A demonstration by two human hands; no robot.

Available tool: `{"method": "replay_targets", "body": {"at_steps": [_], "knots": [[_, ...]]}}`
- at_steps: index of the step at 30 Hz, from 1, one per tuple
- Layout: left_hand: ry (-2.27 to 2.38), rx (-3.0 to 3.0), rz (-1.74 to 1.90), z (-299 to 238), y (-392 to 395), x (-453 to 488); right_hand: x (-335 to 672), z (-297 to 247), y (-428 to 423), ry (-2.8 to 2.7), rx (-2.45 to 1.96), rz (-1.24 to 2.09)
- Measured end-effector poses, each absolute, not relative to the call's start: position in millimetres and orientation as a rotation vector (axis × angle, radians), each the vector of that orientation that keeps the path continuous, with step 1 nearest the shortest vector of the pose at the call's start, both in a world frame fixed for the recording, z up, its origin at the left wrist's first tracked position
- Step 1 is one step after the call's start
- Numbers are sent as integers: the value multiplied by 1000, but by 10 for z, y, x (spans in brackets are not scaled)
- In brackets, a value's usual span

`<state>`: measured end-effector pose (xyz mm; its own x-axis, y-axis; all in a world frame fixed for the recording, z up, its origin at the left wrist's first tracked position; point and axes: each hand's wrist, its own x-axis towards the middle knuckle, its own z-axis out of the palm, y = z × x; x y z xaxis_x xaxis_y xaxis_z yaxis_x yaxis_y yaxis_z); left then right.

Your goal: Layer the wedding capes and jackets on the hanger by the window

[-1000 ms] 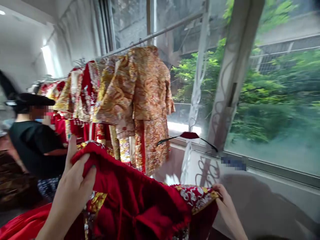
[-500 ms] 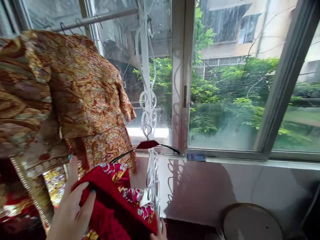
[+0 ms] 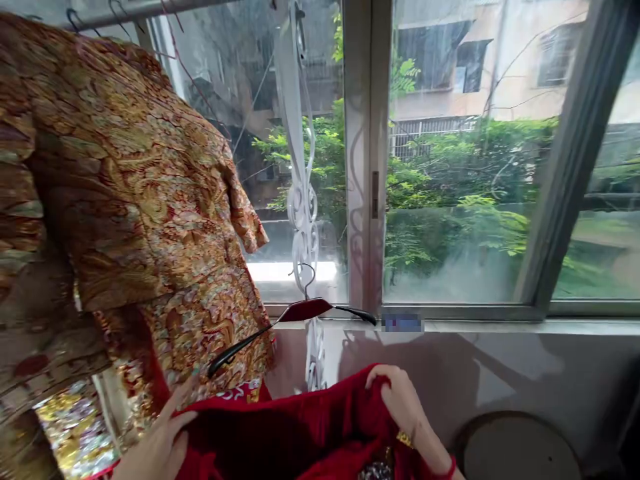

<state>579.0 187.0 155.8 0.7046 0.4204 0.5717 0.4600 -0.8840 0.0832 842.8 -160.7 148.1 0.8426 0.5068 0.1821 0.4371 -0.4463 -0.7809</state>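
Observation:
A red embroidered garment (image 3: pixel 295 433) is stretched between my hands at the bottom of the view. My left hand (image 3: pixel 163 440) grips its left edge, fingers curled over the cloth. My right hand (image 3: pixel 400 407) is closed on its upper right edge, knuckles up. Just above the garment hangs an empty hanger (image 3: pixel 300 313), dark red in the middle with black arms, hooked on a white scrolled metal stand (image 3: pixel 303 220). The lower part of the garment runs out of view.
Gold and red brocade jackets (image 3: pixel 125 200) hang from a rail (image 3: pixel 135 10) at the left, close to my left hand. A big window (image 3: pixel 450 167) and its sill (image 3: pixel 500 327) fill the back. A round stool top (image 3: pixel 517 447) stands at the lower right.
The view turned right and settled on the window. My right hand rose into view, gripping the garment's upper edge, and the red cloth is now spread wider between both hands under the hanger.

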Motion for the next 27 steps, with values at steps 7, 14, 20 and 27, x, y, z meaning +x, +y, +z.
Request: {"method": "replay_targets", "body": {"at_steps": [7, 14, 20, 27], "knots": [[-1183, -3247, -414, 1959, 2131, 6169, 8700, 1608, -1298, -883, -1854, 190], [-1094, -3440, -356, 2323, 2265, 6498, 8819, 1629, -1164, -698, -1831, 2], [-1035, -3290, -498, 2738, 2038, 6648, 9082, 1897, -1040, -921, -1824, 26], [-1031, -3095, -714, 2913, 1200, 7086, 9108, 1769, -924, -958, -1852, 19]]}}
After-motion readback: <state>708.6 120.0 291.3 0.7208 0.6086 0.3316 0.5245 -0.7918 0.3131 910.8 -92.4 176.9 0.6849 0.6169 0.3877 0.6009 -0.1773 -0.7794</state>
